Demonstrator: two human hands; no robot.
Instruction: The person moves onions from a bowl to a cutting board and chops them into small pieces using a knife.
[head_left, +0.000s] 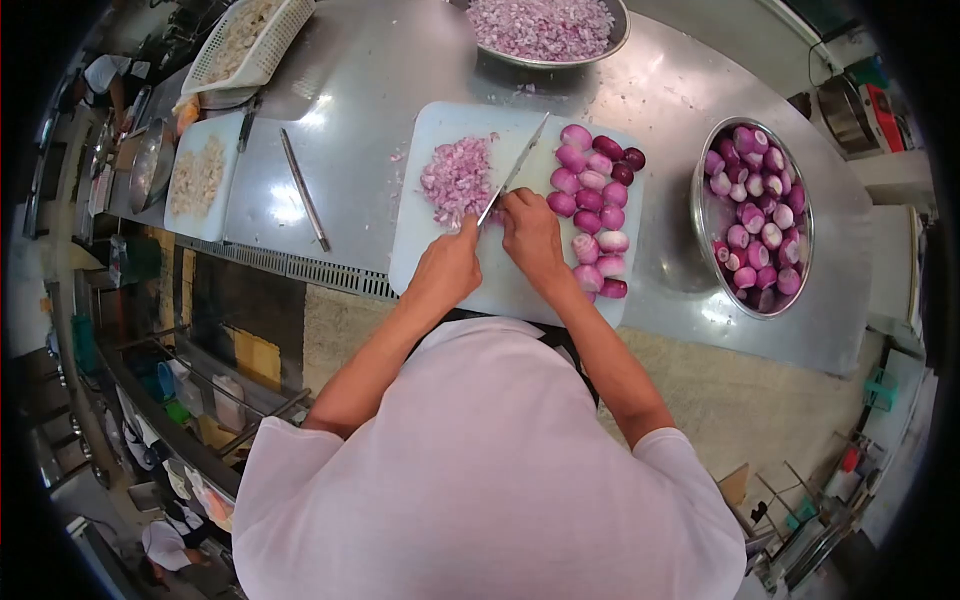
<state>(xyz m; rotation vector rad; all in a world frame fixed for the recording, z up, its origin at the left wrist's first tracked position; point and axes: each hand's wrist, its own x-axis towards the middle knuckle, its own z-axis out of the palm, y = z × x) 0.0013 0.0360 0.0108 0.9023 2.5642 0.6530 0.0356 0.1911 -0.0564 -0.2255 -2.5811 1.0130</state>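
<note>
My left hand (448, 268) is wrapped round the handle of a kitchen knife (527, 152), whose blade slants up and to the right over the white cutting board (412, 240). Close against the blade's right side is my right hand (532, 232), its fingers bent and pressed down on the board. Whatever lies under those fingers is hidden. To the left of the blade is a pile of chopped red onion (457, 178). Several rows of peeled onion halves (588, 198) line the board's right side.
An oval metal bowl (697, 200) of peeled onions stands at the right. Behind the board is a bowl (555, 63) of chopped onion. At the left are a metal rod (304, 190), a second board (228, 190) with pale chopped food, and a white basket (278, 50).
</note>
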